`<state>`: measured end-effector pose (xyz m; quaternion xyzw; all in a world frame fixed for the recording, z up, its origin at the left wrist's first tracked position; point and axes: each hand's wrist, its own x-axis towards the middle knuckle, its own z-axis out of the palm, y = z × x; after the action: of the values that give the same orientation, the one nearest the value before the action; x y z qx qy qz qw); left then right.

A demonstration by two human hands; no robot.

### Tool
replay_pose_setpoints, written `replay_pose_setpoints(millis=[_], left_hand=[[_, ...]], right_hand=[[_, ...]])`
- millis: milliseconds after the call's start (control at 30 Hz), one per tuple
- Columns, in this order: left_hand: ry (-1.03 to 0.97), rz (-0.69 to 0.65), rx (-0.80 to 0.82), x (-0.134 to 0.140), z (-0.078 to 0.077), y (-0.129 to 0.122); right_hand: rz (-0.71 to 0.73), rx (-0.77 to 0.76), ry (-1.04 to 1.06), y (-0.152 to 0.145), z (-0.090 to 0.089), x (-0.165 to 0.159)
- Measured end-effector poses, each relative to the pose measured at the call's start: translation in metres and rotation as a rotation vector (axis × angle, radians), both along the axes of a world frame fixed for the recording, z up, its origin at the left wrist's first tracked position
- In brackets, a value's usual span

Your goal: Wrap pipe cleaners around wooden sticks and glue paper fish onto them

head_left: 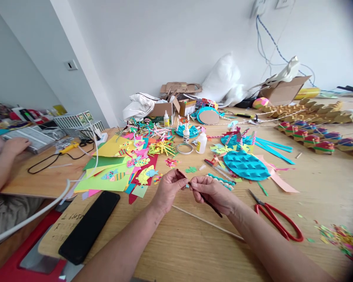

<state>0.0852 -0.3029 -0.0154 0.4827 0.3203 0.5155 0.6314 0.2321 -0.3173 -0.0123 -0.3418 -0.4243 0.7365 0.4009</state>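
Both my hands meet over the middle of the table, pinching a thin dark brown strip, perhaps paper; its material is hard to tell. My left hand grips its upper end, which pokes out above the fingers. With thumb and forefinger, my right hand holds the strip a little farther along, and its tail slants down below the palm. A thin pale stick lies on the table under my wrists. Red-handled scissors rest to the right, blades partly apart. A blue textured oval lies beyond my right hand.
Colored paper sheets and fish cut-outs spread at left, near a black phone. Glue bottles stand at the back. Paper scraps lie at right. Another person's hand is at far left. A white cable crosses the left side.
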Motion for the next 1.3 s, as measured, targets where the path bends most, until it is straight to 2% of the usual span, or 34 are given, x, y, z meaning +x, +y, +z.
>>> replay_pose_setpoints(millis=[133, 333, 600, 900, 1000, 1133, 1300], left_hand=[[0.005, 0.006, 0.008, 0.0, 0.0, 0.0], [-0.001, -0.07, 0.047, 0.001, 0.0, -0.002], [0.062, 0.093, 0.152, 0.004, -0.005, -0.001], [-0.075, 0.087, 0.042, 0.0, 0.001, -0.001], [-0.073, 0.076, 0.039, 0.0, 0.001, -0.001], [-0.055, 0.044, 0.035, 0.0, 0.0, -0.003], [-0.014, 0.101, 0.066, -0.001, -0.001, -0.001]], right_hand=[[0.003, -0.022, 0.017, -0.001, -0.003, -0.002], [0.055, -0.037, 0.085, -0.002, -0.003, -0.005], [0.02, -0.066, 0.138, -0.004, -0.001, -0.011], [0.02, 0.006, 0.027, -0.002, -0.002, -0.007], [0.002, 0.096, -0.064, -0.003, 0.001, -0.009], [-0.094, 0.231, -0.196, -0.005, 0.004, -0.013], [-0.109, 0.241, -0.266, -0.005, 0.004, -0.016]])
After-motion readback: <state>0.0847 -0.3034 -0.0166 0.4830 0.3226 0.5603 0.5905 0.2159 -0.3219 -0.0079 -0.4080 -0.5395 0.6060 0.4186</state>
